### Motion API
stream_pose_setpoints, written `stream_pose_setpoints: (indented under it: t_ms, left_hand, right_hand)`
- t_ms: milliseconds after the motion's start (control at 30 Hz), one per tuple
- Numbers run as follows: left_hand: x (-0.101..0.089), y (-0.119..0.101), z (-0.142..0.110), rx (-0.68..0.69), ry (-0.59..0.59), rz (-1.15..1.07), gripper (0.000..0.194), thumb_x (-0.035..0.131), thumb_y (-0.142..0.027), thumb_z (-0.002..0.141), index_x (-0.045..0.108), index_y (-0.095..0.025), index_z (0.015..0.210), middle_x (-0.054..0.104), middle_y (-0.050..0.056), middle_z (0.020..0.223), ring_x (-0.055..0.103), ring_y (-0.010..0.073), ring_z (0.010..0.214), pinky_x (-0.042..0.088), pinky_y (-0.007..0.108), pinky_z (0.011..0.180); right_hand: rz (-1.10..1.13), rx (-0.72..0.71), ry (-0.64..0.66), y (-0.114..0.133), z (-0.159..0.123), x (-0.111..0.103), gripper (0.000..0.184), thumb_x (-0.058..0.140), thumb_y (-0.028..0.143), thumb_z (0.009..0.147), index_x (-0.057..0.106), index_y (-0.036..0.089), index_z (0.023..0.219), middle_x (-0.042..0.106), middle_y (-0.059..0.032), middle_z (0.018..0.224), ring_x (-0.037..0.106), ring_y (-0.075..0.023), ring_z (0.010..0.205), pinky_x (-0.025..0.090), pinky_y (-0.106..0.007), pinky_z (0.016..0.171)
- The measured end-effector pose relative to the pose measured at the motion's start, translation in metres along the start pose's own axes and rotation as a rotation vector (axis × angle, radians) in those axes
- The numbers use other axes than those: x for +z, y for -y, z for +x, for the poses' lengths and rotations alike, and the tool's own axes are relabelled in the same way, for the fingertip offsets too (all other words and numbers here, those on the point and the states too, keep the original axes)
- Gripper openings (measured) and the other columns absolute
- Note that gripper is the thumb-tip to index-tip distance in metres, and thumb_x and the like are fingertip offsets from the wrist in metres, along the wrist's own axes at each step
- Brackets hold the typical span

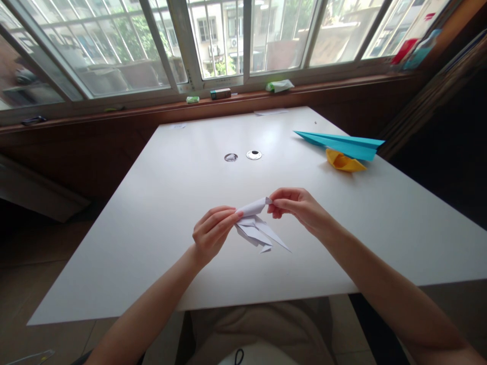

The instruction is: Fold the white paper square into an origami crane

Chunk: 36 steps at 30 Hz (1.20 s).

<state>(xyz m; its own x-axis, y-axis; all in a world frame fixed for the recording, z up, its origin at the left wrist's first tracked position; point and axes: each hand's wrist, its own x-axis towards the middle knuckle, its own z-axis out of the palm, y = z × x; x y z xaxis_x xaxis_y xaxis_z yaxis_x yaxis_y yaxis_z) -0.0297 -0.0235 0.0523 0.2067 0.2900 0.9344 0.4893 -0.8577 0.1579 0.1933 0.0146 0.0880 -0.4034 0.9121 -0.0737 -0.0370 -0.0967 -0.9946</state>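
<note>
A folded white paper figure is held above the table between my two hands, with several pointed flaps hanging toward me. My left hand pinches its left end between thumb and fingers. At the upper right tip of the paper, my right hand closes thumb and forefinger on a small bent point. The inner folds under my left fingers are hidden.
On the white table, a blue paper plane and a yellow paper boat lie at the right. Two round fittings, a grey disc and a ringed hole, sit mid-table. A tissue pack and small box rest on the window sill.
</note>
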Motion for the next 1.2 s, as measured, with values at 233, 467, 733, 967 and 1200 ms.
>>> stream_pose_setpoints:
  t_ms: [233,467,733,967,1200]
  left_hand:
    - [0.001,0.000,-0.002,-0.022,-0.022,-0.004,0.036,0.062,-0.005,0.076,0.062,-0.020,0.109,0.068,0.004,0.086,0.064,0.0148,0.082,0.056,0.026,0.069]
    - [0.002,-0.005,0.002,-0.016,0.019,-0.047,0.039,0.062,-0.003,0.076,0.060,-0.020,0.111,0.068,0.004,0.086,0.064,0.0149,0.083,0.056,0.026,0.068]
    - [0.002,0.001,-0.004,-0.055,-0.007,-0.020,0.039,0.062,-0.004,0.076,0.061,-0.023,0.110,0.068,0.003,0.087,0.064,0.0147,0.082,0.056,0.027,0.069]
    - [0.001,-0.001,-0.003,-0.053,-0.012,-0.031,0.038,0.062,-0.004,0.076,0.062,-0.021,0.110,0.068,0.004,0.087,0.064,0.0147,0.082,0.056,0.027,0.069]
    - [0.001,0.002,-0.003,0.001,0.013,-0.021,0.041,0.064,0.000,0.072,0.062,-0.018,0.110,0.068,0.005,0.087,0.064,0.0154,0.084,0.056,0.026,0.070]
  right_hand:
    - [-0.198,-0.161,-0.089,0.000,-0.004,0.006,0.026,0.067,0.036,0.071,0.065,0.014,0.085,0.068,-0.0053,0.076,0.064,-0.0144,0.065,0.054,-0.027,0.063]
    - [-0.671,-0.466,-0.241,-0.009,-0.005,0.019,0.008,0.058,0.025,0.077,0.062,0.018,0.075,0.065,-0.0011,0.064,0.063,-0.0138,0.059,0.052,-0.026,0.059]
    - [-0.675,-0.408,-0.177,-0.007,-0.007,0.016,0.022,0.051,0.034,0.084,0.059,0.018,0.072,0.064,-0.0019,0.061,0.060,-0.0131,0.054,0.049,-0.026,0.056]
    - [-0.388,-0.255,-0.004,-0.002,-0.007,0.015,0.028,0.059,0.043,0.078,0.060,0.015,0.082,0.063,-0.0031,0.068,0.059,-0.0128,0.059,0.051,-0.027,0.059]
    - [-0.405,-0.151,-0.035,0.001,-0.007,0.014,0.032,0.056,0.045,0.080,0.060,0.015,0.068,0.058,-0.0007,0.057,0.051,-0.0095,0.051,0.042,-0.023,0.051]
